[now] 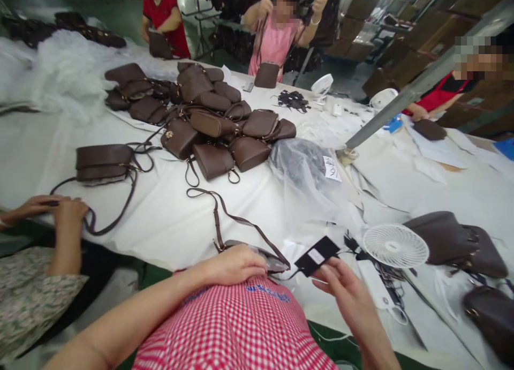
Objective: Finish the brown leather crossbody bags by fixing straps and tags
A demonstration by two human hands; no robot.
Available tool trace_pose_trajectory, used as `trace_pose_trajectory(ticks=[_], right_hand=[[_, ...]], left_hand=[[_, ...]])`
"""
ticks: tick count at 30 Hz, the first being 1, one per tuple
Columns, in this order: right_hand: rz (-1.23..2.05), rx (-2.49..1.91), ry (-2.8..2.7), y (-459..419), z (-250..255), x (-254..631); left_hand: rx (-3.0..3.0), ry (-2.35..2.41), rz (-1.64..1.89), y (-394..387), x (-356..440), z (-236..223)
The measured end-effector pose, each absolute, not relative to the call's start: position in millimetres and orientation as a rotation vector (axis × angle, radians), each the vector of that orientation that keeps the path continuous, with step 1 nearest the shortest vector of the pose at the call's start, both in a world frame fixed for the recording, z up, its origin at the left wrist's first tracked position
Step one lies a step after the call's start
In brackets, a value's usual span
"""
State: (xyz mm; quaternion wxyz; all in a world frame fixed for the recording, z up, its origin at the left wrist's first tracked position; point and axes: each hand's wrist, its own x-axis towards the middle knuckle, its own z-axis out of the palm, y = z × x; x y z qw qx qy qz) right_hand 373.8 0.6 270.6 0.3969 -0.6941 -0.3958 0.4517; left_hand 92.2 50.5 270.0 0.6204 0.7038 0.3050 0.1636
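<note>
Black tag, white label unreadable, pinched in right hand, above table. Brown bag, strap looped outward, at table edge; left hand over it, fingers together, grip unclear. Checked apron: blue lettering, illegible.

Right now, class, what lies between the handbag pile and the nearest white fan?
In the head view, a labelled translucent plastic bag lies between handbag pile and white fan.

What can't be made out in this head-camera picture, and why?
In the head view:
Bag by the left hand: partly hidden by it and the apron.
Black card in the right hand: label print, too small.
Dark bag at lower right: blurred, cut off by the edge.
Plastic bag: contents, clouded by the plastic.
</note>
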Motion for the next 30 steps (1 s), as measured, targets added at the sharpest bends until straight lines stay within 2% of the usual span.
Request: trace_pose_trajectory(ticks=[3, 7, 10, 14, 18, 21, 24, 30], right_hand=[[1.010, -1.792, -1.363, -14, 275, 343], [1.532, -1.474, -1.622, -20, 284, 295], [1.682, -1.399, -1.626, -17, 280, 277], [1.510, -1.347, -1.933, -6, 279, 268], [1.300, -1.200, -2.348, 8, 286, 254], [1.155, -1.226, -2.465, 15, 286, 252], [1.148, -1.296, -2.427, 16, 279, 257], [1.186, -1.278, -2.419, 16, 274, 251]], left_hand=[[1.904, 0.730, 0.387, 34, 87, 277], [2.054, 0.777, 0.414, 19, 91, 289], [1.930, 0.894, 0.467, 14, 82, 293], [1.509, 0.930, 0.528, 6, 57, 283], [1.085, 0.909, 0.616, -1, 26, 251], [1.094, 1.226, 0.678, -5, 2, 221], [1.233, 1.479, 0.629, -10, -11, 195], [1.283, 1.407, 0.556, -11, 9, 152]])
